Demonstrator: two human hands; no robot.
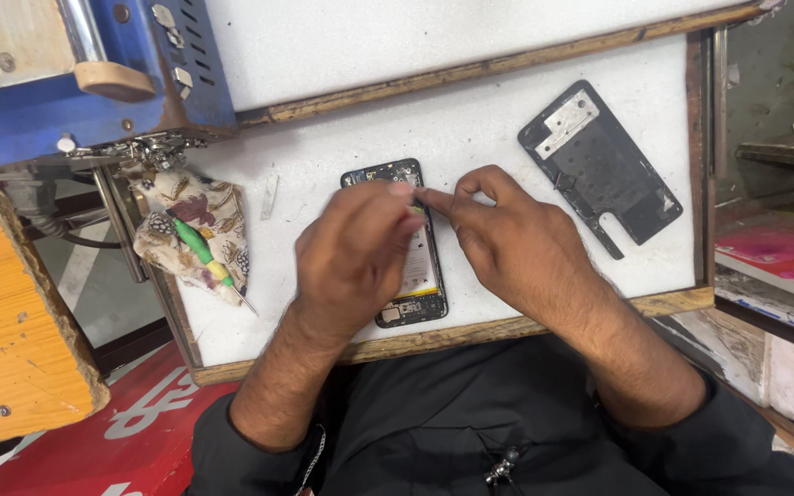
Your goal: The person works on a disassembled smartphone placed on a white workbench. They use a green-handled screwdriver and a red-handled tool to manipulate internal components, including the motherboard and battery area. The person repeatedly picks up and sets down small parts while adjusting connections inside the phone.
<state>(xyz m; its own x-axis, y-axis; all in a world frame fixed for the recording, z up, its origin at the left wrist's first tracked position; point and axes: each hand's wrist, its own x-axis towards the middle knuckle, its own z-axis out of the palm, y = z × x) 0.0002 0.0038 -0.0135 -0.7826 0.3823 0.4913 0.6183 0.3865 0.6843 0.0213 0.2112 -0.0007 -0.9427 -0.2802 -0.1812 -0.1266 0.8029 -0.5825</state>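
Observation:
An opened black phone [413,303] lies face down on the white work board [470,129], its insides showing. My left hand [353,253] covers its middle, fingertips pinched near the upper right edge. My right hand [507,241] rests beside the phone, its forefinger and thumb meeting the left fingertips at a small part I cannot make out. The phone's black back cover [601,167], with a silver plate, lies apart at the right.
A green-handled screwdriver [206,257] lies on a patterned cloth [195,230] at the left. A blue machine [94,78] stands at the top left, an orange wooden stool [11,321] at the left. A wooden rim [434,340] frames the board. Pink packages [783,257] lie at the right.

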